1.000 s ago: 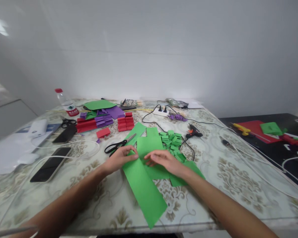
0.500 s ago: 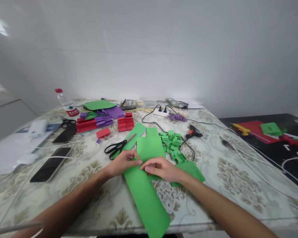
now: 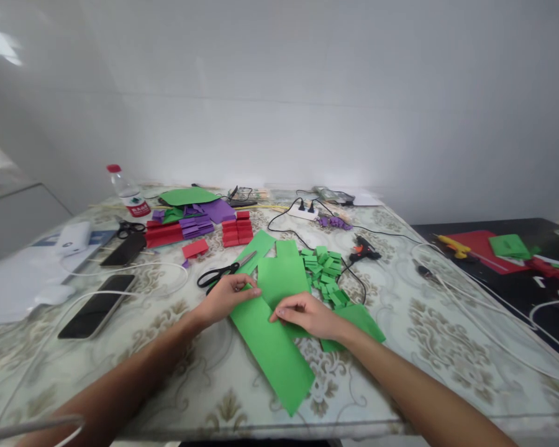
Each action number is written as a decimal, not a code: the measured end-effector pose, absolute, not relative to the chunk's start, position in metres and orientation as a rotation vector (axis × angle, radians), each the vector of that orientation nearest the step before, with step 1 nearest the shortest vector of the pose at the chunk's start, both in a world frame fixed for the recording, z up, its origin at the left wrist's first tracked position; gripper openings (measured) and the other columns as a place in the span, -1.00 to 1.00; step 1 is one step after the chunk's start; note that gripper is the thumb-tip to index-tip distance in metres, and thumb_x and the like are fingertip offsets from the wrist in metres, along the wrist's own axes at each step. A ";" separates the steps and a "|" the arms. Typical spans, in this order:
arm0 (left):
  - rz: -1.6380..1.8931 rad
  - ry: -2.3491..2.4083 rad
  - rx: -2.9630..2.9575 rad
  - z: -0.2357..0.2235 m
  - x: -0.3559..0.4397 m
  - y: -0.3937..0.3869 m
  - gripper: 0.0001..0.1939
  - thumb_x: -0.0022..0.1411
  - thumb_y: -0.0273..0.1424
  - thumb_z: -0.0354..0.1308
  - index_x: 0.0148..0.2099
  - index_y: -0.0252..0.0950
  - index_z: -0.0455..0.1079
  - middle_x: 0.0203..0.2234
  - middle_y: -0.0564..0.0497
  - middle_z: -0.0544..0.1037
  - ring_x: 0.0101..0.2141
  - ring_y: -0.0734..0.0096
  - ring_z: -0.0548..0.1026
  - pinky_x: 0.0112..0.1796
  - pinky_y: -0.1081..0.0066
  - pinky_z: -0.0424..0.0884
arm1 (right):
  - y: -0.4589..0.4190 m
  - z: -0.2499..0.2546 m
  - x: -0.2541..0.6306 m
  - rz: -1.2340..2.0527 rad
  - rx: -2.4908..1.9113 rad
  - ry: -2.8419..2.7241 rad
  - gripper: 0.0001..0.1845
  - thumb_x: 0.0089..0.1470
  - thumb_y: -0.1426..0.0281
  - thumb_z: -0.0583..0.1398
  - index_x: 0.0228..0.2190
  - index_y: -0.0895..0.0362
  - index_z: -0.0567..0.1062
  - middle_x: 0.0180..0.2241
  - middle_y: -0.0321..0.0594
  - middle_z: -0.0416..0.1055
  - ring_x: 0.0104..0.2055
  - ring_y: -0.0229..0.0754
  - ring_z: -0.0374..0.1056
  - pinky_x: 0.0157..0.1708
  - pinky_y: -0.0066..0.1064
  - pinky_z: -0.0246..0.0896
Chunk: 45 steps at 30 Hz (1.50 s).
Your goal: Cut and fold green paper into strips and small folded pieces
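Observation:
A long green paper strip point(image 3: 274, 351) lies slantwise in front of me, its lower end pointing toward the near right. My left hand point(image 3: 228, 298) pinches the strip's upper end between thumb and fingers. At the strip's right edge is my right hand point(image 3: 305, 316), thumb and forefinger pressed together on the paper's border. Beyond both hands is a wider green paper sheet point(image 3: 282, 277), partly covered by the strip. Black-handled scissors point(image 3: 218, 273) rest on another green strip point(image 3: 259, 248), close to my left hand. Small folded green paper pieces point(image 3: 323, 270) are heaped beyond my right hand.
A green sheet point(image 3: 361, 323) sits under my right forearm. A glue gun point(image 3: 364, 248), a power strip point(image 3: 302, 212) and cables spread behind. Leftward are red folded papers point(image 3: 236, 230), purple pieces point(image 3: 196, 226), a phone point(image 3: 97, 307) and a bottle point(image 3: 133, 198).
The long strip's near end has drawn back from the table edge and swung slightly left. My right hand has slid a little to the right, and my left hand slightly left.

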State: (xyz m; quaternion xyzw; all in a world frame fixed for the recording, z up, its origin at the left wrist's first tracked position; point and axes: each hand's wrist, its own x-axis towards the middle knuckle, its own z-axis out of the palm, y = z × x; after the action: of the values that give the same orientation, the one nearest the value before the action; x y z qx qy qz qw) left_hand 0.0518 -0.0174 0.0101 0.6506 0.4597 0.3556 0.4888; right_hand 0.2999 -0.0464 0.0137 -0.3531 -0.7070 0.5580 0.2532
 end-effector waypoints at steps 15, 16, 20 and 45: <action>1.130 1.358 1.349 0.011 0.029 0.005 -0.46 -0.09 0.11 0.40 -0.34 -0.28 0.48 -0.57 0.08 0.56 -0.58 0.42 0.42 -0.53 0.48 0.18 | -0.036 0.008 0.306 1.232 -1.139 -1.805 -0.37 0.18 -0.12 0.17 -0.61 0.14 0.52 -0.71 -0.42 0.00 -0.61 -0.31 -0.09 -0.54 -0.38 -0.20; 1.129 1.364 1.357 0.012 0.028 0.005 -0.47 -0.09 0.10 0.40 -0.35 -0.27 0.48 -0.57 0.08 0.56 -0.58 0.42 0.41 -0.54 0.48 0.17 | -0.035 0.008 0.306 1.213 -1.149 -1.792 -0.37 0.18 -0.11 0.17 -0.64 0.13 0.46 -0.70 -0.42 0.01 -0.61 -0.30 -0.07 -0.54 -0.38 -0.18; 1.101 1.374 1.432 0.015 0.026 0.003 -0.59 -0.05 -0.03 0.42 -0.40 -0.27 0.50 -0.58 0.11 0.54 -0.54 0.43 0.41 -0.50 0.48 0.19 | -0.032 0.005 0.307 1.110 -1.189 -1.707 -0.41 0.13 -0.05 0.22 -0.66 0.08 0.24 -0.64 -0.40 0.05 -0.55 -0.28 0.00 -0.49 -0.39 -0.10; 0.451 0.931 1.837 0.012 0.052 -0.029 -0.68 0.29 -0.15 0.24 -0.27 -0.34 0.52 -0.55 0.09 0.44 -0.49 0.46 0.35 -0.42 0.48 0.25 | -0.040 -0.006 0.295 1.391 -1.175 -1.655 -0.54 -0.10 0.02 0.43 -0.43 0.18 0.59 -0.63 -0.37 0.32 -0.58 -0.34 0.02 -0.56 -0.45 -0.18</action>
State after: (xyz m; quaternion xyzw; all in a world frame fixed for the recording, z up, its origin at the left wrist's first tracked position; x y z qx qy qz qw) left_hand 0.0518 -0.0289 0.0121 0.7575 0.3841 0.1858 0.4941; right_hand 0.2951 -0.0398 -0.0060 -0.4500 -0.6342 0.5327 0.3339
